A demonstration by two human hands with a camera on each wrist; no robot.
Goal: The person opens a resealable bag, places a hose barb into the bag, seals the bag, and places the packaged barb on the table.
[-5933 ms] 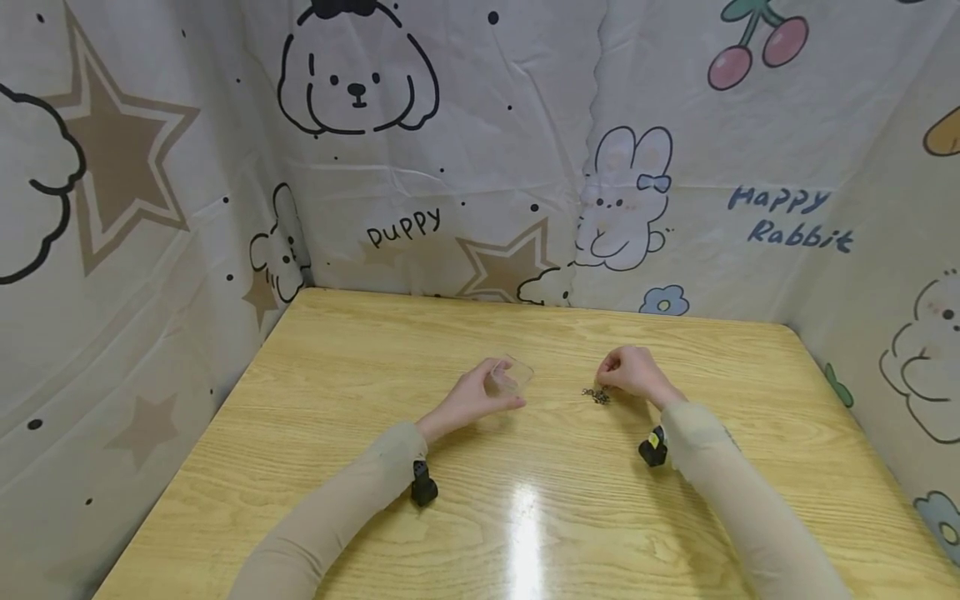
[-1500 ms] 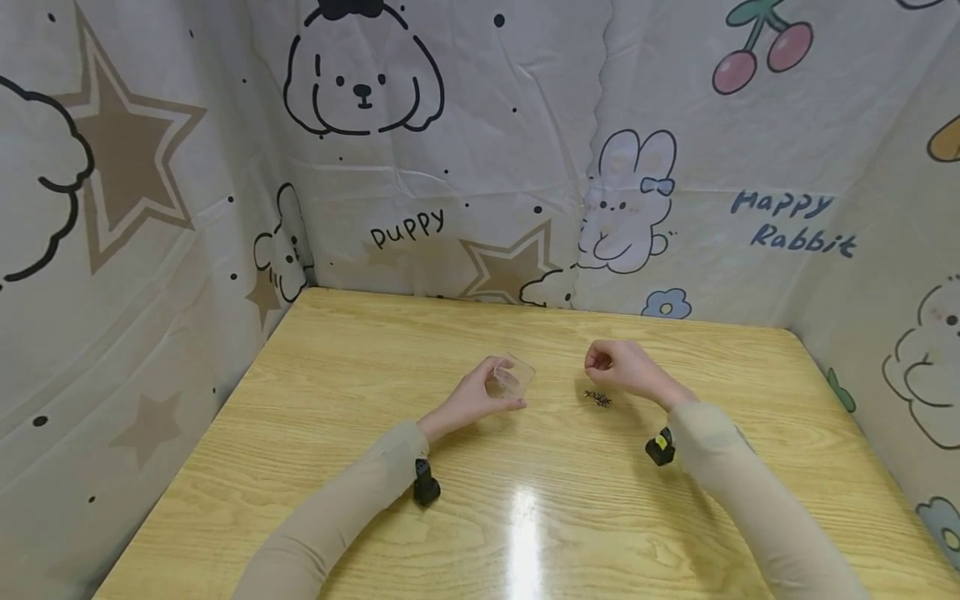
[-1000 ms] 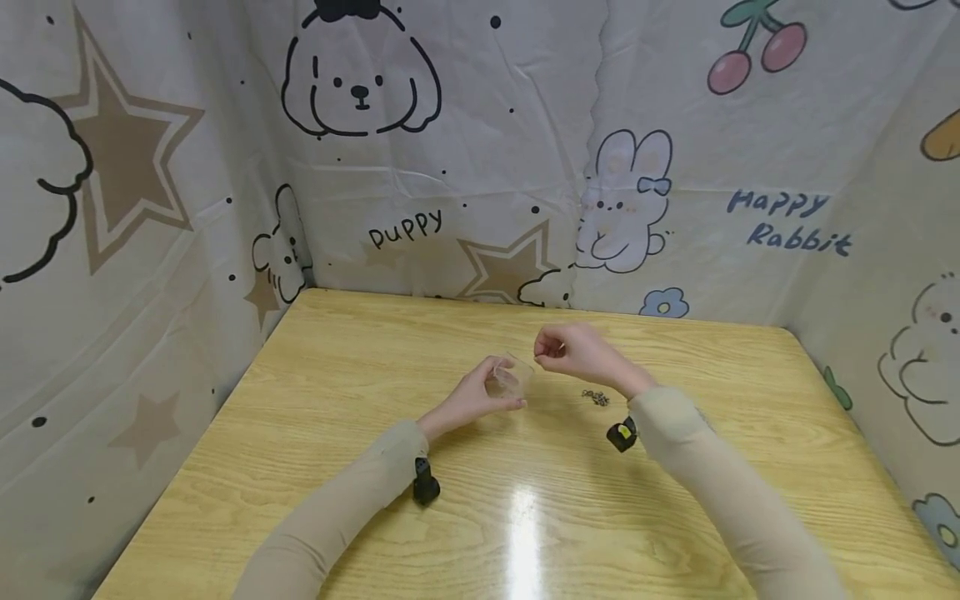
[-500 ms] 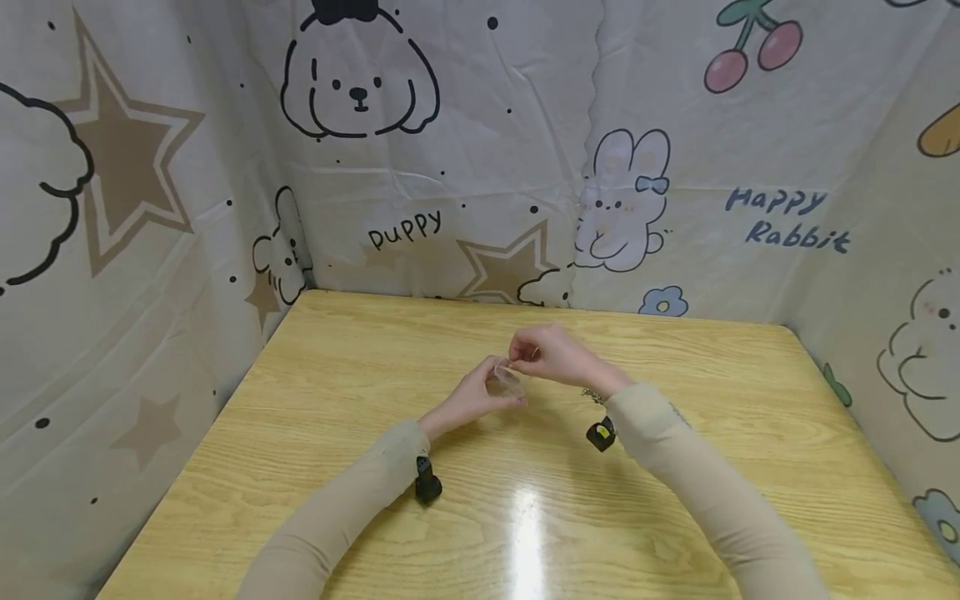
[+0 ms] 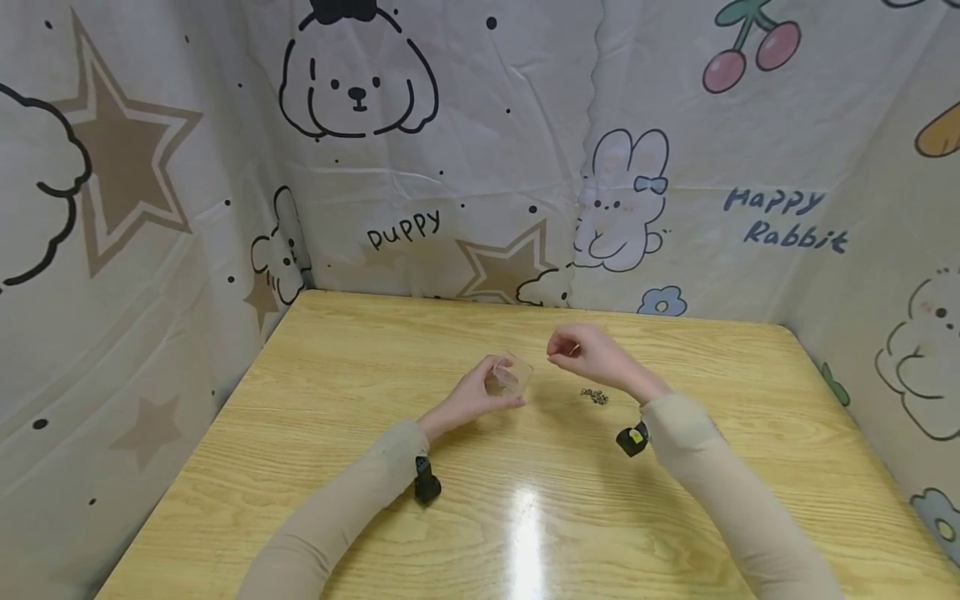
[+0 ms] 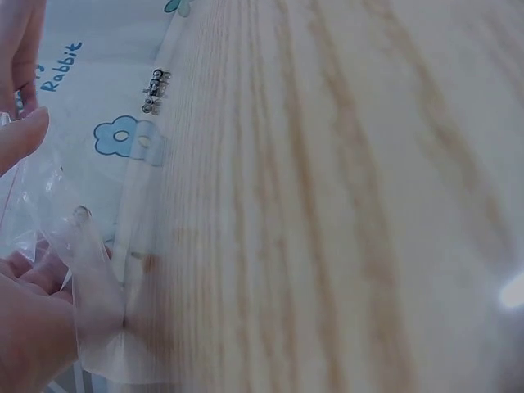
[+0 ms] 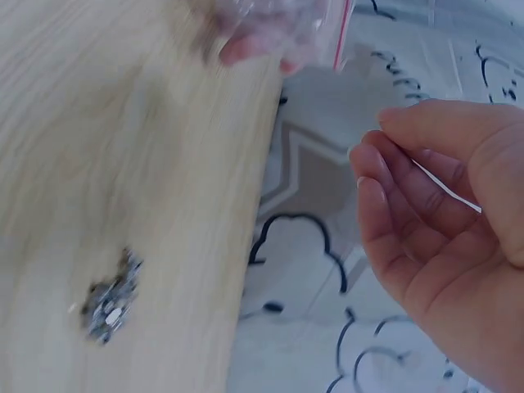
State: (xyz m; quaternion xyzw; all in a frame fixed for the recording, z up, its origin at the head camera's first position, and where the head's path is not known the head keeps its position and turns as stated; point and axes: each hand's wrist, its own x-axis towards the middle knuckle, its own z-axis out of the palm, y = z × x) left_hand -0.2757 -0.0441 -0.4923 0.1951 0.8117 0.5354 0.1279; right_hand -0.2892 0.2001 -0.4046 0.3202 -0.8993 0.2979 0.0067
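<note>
A clear zip bag (image 5: 519, 372) with a red line along its mouth (image 7: 344, 37) is held up by my left hand (image 5: 471, 397), fingers and thumb gripping its side. Inside its film, a small round shiny piece (image 6: 82, 213) shows in the left wrist view. To the right of the bag is my right hand (image 5: 596, 357), raised above the table. Its fingers (image 7: 385, 221) are loosely curled, thumb near the index tip, with nothing visible between them. Below it, a small heap of shiny metal pieces (image 5: 596, 397) lies on the table; their exact kind is too small to make out.
The wood-grain table (image 5: 360, 350) ends at a printed cloth (image 5: 480, 167) hung at the back and both sides. Black wrist cameras (image 5: 427, 483) hang below the sleeves, close over the tabletop. A bright light reflection lies at the near middle.
My right hand went from the metal heap left to the bag's mouth, then drew back right, its fingers now without a visible piece. My left hand and the bag have stayed nearly still.
</note>
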